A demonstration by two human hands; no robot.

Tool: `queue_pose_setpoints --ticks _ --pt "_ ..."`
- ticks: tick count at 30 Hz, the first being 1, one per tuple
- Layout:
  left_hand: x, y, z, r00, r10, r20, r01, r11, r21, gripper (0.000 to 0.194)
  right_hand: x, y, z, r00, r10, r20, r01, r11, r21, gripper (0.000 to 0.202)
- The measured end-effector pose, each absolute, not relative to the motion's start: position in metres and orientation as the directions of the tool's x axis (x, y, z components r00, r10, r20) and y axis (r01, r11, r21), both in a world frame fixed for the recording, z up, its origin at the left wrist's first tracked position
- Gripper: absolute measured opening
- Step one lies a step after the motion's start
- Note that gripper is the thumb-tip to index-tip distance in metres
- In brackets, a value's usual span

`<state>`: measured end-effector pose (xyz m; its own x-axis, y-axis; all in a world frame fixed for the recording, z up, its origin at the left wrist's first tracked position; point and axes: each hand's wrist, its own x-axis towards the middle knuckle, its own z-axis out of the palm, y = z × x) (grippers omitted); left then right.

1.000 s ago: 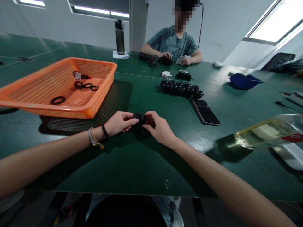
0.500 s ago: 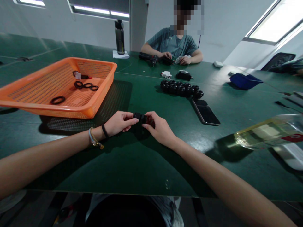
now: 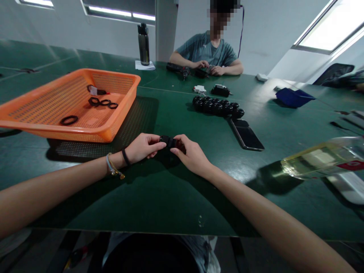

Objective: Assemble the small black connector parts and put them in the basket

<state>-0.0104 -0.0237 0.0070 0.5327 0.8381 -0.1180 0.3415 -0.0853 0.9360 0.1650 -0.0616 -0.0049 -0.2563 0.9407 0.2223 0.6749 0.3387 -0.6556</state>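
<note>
Over the table's near middle, my left hand and my right hand meet at a small black cylindrical fitting. Its left end is pinched between my left thumb and fingers. My right thumb and fingers close round its right end, which they partly cover. Left of my hands is an orange perforated basket with several black rings lying inside. Beyond my right hand, similar-looking black round parts stand in rows on the green table.
Right of the black parts lies a phone. A bottle of yellowish liquid is on its side near my right forearm. Farther back are a blue bin, a power drill, a dark bottle and a person working with both hands.
My hands stay in the same place on the fitting, with a slight shift in my right fingers. Across the table, the other person's hands and head have moved a little.
</note>
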Motion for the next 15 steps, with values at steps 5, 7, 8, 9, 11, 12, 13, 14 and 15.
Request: queue_pose_setpoints --ticks 5,7,8,9,11,12,13,14,15 --pt "-0.0105 -0.0239 0.0066 0.532 0.838 -0.117 0.335 -0.082 0.939 0.012 0.1649 -0.061 -0.0058 -0.261 0.939 0.226 0.672 0.344 -0.656 0.014" --pt "-0.0105 -0.024 0.007 0.532 0.839 -0.116 0.332 -0.081 0.94 0.012 0.1648 -0.0612 -0.0058 -0.262 0.937 0.229 0.671 0.348 -0.655 0.013" --pt "-0.0104 -0.0241 0.0072 0.533 0.838 -0.116 0.332 -0.081 0.94 0.012 0.1648 -0.0613 -0.0056 -0.263 0.937 0.229 0.671 0.348 -0.654 0.013" --pt "-0.0103 -0.0242 0.0074 0.533 0.838 -0.117 0.332 -0.08 0.94 0.013 0.1648 -0.0614 -0.0054 -0.265 0.937 0.227 0.672 0.348 -0.653 0.013" --pt "-0.0102 -0.0242 0.0075 0.532 0.839 -0.117 0.333 -0.08 0.94 0.012 0.1647 -0.0614 -0.0048 -0.266 0.938 0.223 0.677 0.347 -0.65 0.013" --pt "-0.0102 -0.0242 0.0073 0.532 0.839 -0.117 0.334 -0.081 0.939 0.012 0.1648 -0.0613 -0.0046 -0.267 0.938 0.221 0.678 0.346 -0.648 0.013" --pt "-0.0102 -0.0242 0.0071 0.531 0.839 -0.116 0.335 -0.082 0.939 0.012 0.1648 -0.0612 -0.0044 -0.267 0.938 0.22 0.679 0.345 -0.648 0.013" --pt "-0.0102 -0.0241 0.0069 0.532 0.839 -0.115 0.335 -0.084 0.938 0.012 0.1648 -0.0611 -0.0043 -0.266 0.938 0.22 0.68 0.345 -0.647 0.013" --pt "-0.0102 -0.0239 0.0066 0.533 0.838 -0.115 0.335 -0.084 0.938 0.013 0.1648 -0.0611 -0.0042 -0.265 0.939 0.219 0.68 0.343 -0.648 0.013"
